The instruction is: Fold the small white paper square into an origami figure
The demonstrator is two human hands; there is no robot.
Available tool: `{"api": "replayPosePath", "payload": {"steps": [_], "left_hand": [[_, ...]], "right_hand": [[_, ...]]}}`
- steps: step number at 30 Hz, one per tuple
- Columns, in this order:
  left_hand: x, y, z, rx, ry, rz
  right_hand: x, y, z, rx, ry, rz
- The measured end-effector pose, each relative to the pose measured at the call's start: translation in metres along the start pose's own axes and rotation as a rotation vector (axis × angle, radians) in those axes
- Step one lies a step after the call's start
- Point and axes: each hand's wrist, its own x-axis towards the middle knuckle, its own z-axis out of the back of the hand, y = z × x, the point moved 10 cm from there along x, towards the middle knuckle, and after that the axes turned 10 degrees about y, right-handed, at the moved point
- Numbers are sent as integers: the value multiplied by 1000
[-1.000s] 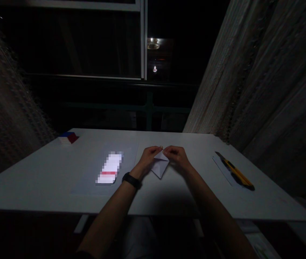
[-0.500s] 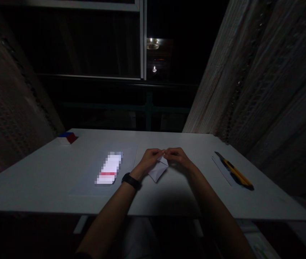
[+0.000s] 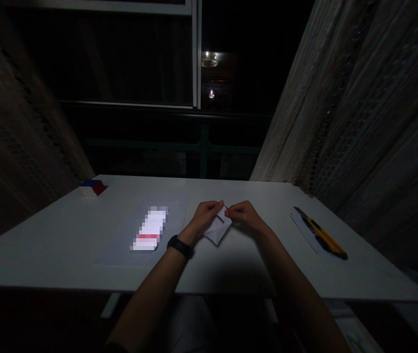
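A small piece of folded white paper (image 3: 218,231) is held between both hands over the middle of the table, one pointed corner facing me. My left hand (image 3: 206,215) grips its left side, with the thumb laid across the upper part. On the upper right edge, the fingers of my right hand (image 3: 244,214) are pinched together. Fingers and thumbs cover the far end of the paper. A dark band (image 3: 179,246) circles my left wrist.
On the white table (image 3: 209,274), a lit phone (image 3: 150,229) with a blurred screen rests on a white sheet (image 3: 113,255) at left. A coloured cube (image 3: 91,187) sits at the far left. At right lies a yellow-and-black utility knife (image 3: 323,235) on a white strip. Curtains (image 3: 286,127) flank the dark window.
The folded paper has tilted and shifted slightly between the hands. My right hand's fingers have moved a little down along its right edge; the left hand stays nearly in place.
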Motion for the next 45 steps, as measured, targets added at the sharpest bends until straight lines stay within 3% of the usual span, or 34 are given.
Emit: {"api": "replayPosePath", "payload": {"steps": [5,12,27,38,41,45], "left_hand": [[-2,0,-1,-93,12,-25],[-2,5,-2,-157,32,-10],[-9,7,-26,-218,209,111],[-11,6,-31,-210,259,103],[-11,4,-29,-157,240,91],[-6,-2,-14,-39,109,34]], "right_hand": [[-1,6,6,-56,-72,19],[-1,7,4,9,-65,44],[-8,-6,-16,343,214,-74],[-8,-11,-22,393,243,-89],[-7,-10,-20,384,227,-74],[-3,-10,-12,358,159,-54]]}}
